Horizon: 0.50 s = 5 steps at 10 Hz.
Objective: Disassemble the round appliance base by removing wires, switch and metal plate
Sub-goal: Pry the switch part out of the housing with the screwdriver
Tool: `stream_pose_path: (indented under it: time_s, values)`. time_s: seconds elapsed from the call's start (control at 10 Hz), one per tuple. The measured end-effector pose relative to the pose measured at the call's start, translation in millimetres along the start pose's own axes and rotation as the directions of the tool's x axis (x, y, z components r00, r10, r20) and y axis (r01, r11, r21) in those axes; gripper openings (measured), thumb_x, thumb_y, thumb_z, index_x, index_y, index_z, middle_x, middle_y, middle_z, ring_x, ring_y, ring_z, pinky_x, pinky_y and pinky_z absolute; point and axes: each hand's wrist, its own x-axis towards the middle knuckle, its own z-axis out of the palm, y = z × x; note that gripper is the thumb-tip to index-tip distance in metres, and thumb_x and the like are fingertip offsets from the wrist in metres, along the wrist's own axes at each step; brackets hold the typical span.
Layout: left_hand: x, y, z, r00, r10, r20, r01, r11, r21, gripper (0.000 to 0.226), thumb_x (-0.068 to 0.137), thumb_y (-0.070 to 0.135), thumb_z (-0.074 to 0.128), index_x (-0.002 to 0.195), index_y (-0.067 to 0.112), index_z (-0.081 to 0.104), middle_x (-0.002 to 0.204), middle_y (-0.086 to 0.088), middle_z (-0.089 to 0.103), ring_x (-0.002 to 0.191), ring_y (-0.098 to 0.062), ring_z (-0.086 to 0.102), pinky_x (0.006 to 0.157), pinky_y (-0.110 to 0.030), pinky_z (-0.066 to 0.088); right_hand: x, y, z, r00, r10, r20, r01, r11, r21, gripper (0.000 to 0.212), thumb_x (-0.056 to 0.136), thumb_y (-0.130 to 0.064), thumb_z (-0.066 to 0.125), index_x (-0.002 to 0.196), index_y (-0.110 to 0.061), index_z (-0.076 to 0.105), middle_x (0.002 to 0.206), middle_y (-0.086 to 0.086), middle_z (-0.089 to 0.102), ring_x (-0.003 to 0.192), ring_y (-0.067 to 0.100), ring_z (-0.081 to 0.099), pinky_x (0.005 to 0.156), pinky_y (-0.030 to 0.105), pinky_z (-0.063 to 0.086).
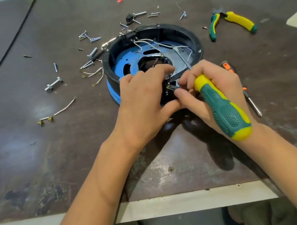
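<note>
The round appliance base (pixel 189 33), black-rimmed with a blue band, sits mid-table. Inside lie a blue metal plate (pixel 122 62) and white wires (pixel 144 42) leading to a black switch (pixel 130 35) at the far rim. At the near rim my left hand (pixel 142 101) grips a small black part (pixel 170 94). Beside it, my right hand (pixel 212 90) holds a green-and-yellow screwdriver (pixel 221 108), its shaft reaching into the base, while its fingertips pinch at the same black part. Most of that part is hidden by my fingers.
Loose screws and bolts (pixel 91 37) lie left of and behind the base. Removed white wires (pixel 58 112) rest at left. Green-yellow pliers (pixel 230 22) lie at right, a small orange-handled screwdriver (pixel 248 94) beside my right hand. The table's front edge (pixel 158 206) is near.
</note>
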Motion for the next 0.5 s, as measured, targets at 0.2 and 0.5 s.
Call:
stream_pose_path:
  time_s: [0.2, 0.5]
  values:
    - [-0.5, -5.4, -4.9, 0.997, 0.027, 0.076, -0.024, 0.999, -0.039, 0.077, 0.077, 0.066, 0.068, 0.138, 0.022, 0.051, 0.125, 0.009, 0.06, 0.115, -0.013, 0.055, 0.098, -0.037, 0.034, -3.1, -7.5, -5.5, 0.997, -0.071, -0.029, 0.071, 0.997, -0.006, 0.019, 0.082, 0.002, 0.074, 0.076, -0.007, 0.058, 0.08, 0.01, 0.064, 0.071, 0.028, 0.061, 0.068, 0.038, 0.05]
    - [-3.0, -53.2, -36.2, 0.992, 0.055, 0.113, -0.065, 0.994, 0.087, 0.049, 0.086, 0.059, 0.055, 0.113, 0.02, 0.068, 0.107, 0.002, 0.062, 0.101, -0.02, 0.055, 0.106, -0.041, 0.034, 2.4, 20.3, -35.7, 0.959, 0.156, -0.237, -0.168, 0.985, -0.032, 0.01, 0.083, -0.009, 0.066, 0.082, -0.01, 0.057, 0.079, 0.015, 0.064, 0.071, 0.029, 0.057, 0.07, 0.037, 0.048]
